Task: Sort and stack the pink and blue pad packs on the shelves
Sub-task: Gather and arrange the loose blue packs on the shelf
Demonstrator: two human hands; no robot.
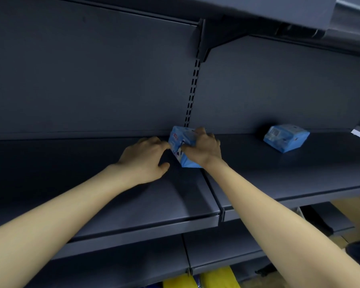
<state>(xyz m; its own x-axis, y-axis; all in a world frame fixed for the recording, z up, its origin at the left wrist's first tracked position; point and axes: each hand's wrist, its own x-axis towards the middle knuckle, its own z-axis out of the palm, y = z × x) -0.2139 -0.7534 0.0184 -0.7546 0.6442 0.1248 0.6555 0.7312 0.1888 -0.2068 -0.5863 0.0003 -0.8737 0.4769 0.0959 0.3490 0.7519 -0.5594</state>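
A blue pad pack [180, 142] stands at the back of the dark shelf [133, 196], close to the slotted upright. My right hand [202, 148] grips it from the right, fingers curled over its top. My left hand [146, 156] lies on the shelf to the left of it, fingertips touching the pack's left side, thumb spread. A second blue pack [286, 138] lies on the same shelf further right, apart from both hands. No pink pack is in view.
The slotted upright [192, 94] and a bracket run up the back panel. Another shelf [258, 11] hangs overhead. Lower shelves sit below, with yellow packets [214, 277] at the bottom edge. A seam splits the shelf at the middle.
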